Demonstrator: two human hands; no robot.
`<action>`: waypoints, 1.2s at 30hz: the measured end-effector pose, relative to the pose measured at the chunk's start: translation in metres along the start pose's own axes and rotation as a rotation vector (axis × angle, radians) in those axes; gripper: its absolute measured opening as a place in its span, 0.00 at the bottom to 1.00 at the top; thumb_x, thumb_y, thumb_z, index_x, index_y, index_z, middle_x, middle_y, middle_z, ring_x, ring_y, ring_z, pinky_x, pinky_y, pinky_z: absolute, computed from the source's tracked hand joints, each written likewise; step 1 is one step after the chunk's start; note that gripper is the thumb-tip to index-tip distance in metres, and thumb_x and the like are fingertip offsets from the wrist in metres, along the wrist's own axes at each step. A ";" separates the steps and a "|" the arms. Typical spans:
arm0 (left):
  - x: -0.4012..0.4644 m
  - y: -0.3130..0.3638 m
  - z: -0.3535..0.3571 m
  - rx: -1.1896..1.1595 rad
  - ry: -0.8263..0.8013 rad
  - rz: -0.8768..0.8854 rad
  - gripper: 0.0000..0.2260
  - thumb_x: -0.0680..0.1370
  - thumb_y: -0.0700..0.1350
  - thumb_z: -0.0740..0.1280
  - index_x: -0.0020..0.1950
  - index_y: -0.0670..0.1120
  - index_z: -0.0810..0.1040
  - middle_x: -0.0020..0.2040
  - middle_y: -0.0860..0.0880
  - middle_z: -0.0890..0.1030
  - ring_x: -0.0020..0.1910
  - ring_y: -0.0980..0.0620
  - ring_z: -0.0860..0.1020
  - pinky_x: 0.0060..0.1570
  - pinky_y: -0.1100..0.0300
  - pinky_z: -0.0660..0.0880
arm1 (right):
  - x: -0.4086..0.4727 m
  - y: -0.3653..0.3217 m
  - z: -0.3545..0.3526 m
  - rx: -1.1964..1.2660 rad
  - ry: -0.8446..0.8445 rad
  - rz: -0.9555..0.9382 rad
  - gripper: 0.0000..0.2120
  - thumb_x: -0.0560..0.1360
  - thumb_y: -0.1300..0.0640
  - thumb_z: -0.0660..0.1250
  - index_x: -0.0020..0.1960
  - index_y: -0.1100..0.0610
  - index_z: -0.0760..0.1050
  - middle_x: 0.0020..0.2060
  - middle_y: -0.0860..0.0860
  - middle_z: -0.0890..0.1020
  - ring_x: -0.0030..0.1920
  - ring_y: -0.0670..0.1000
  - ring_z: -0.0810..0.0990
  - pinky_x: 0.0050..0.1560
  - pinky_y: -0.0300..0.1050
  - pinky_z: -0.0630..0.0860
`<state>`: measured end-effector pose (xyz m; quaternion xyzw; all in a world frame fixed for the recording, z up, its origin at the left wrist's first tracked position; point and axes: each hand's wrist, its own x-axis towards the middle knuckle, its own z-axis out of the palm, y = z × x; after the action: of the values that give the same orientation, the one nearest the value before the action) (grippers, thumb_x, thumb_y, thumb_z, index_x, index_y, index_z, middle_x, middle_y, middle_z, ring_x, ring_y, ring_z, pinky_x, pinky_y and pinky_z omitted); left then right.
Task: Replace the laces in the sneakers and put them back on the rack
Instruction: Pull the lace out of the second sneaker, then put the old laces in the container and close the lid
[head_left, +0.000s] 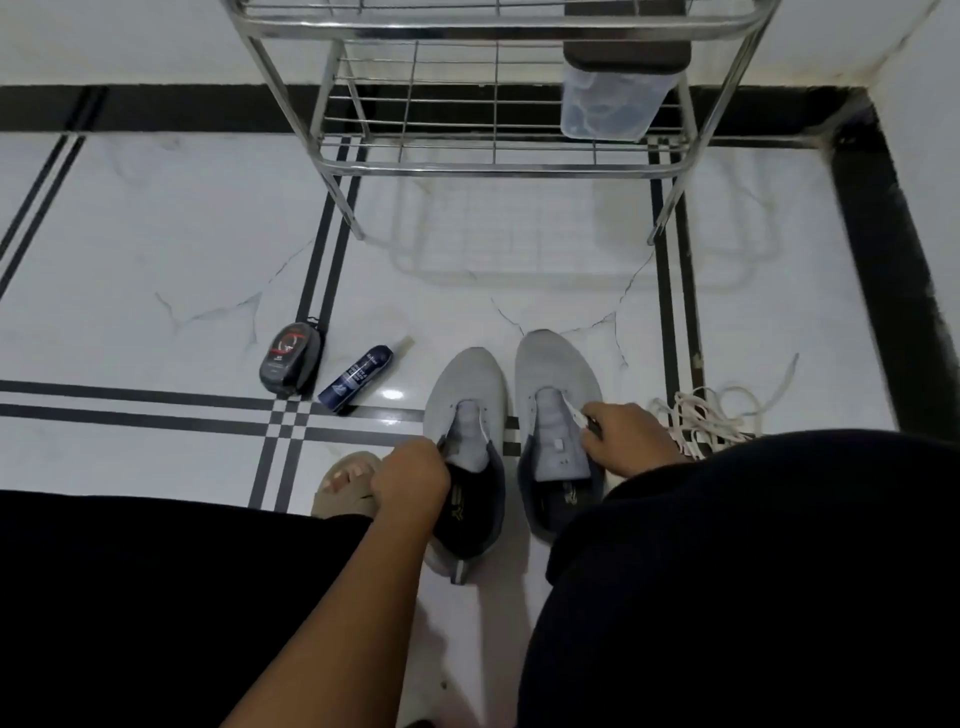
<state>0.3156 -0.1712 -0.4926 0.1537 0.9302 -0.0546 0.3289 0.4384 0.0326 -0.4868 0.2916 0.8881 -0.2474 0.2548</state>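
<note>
While two grey sneakers stand side by side, toes toward the far metal shoe rack (498, 169), the left hand (410, 475) grips the collar edge of the left sneaker (467, 384). Curled fingers of the right hand (626, 439) pinch a white lace (574, 413) at the right sneaker (556, 364). Loose white laces (706, 415) lie right of it. Left, on the tiled floor (156, 260), lie a shoe-polish sponge (290, 358) and a blue bottle (356, 382); their labels are unreadable.
</note>
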 end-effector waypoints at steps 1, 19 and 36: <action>0.009 0.003 -0.008 -0.002 0.006 0.004 0.12 0.79 0.39 0.57 0.59 0.41 0.75 0.59 0.42 0.78 0.58 0.43 0.77 0.53 0.54 0.73 | 0.009 -0.001 -0.002 0.027 0.104 -0.038 0.08 0.79 0.54 0.60 0.43 0.54 0.66 0.37 0.51 0.73 0.40 0.55 0.73 0.37 0.44 0.64; 0.076 0.044 -0.021 -0.290 0.568 0.411 0.19 0.78 0.45 0.65 0.67 0.40 0.70 0.63 0.40 0.74 0.63 0.40 0.72 0.62 0.48 0.71 | 0.080 -0.021 -0.116 0.230 0.726 -0.209 0.15 0.81 0.55 0.61 0.65 0.58 0.76 0.59 0.55 0.80 0.58 0.56 0.78 0.56 0.49 0.75; 0.052 0.059 0.002 0.040 0.239 0.476 0.22 0.82 0.56 0.51 0.75 0.50 0.60 0.78 0.49 0.57 0.78 0.50 0.51 0.75 0.46 0.42 | 0.129 -0.056 -0.248 -0.885 0.797 -0.047 0.13 0.60 0.66 0.79 0.41 0.62 0.78 0.29 0.56 0.81 0.26 0.56 0.80 0.25 0.43 0.76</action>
<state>0.2977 -0.1028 -0.5268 0.3801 0.8988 0.0247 0.2170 0.2355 0.1901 -0.3621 0.2083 0.9402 0.2694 -0.0062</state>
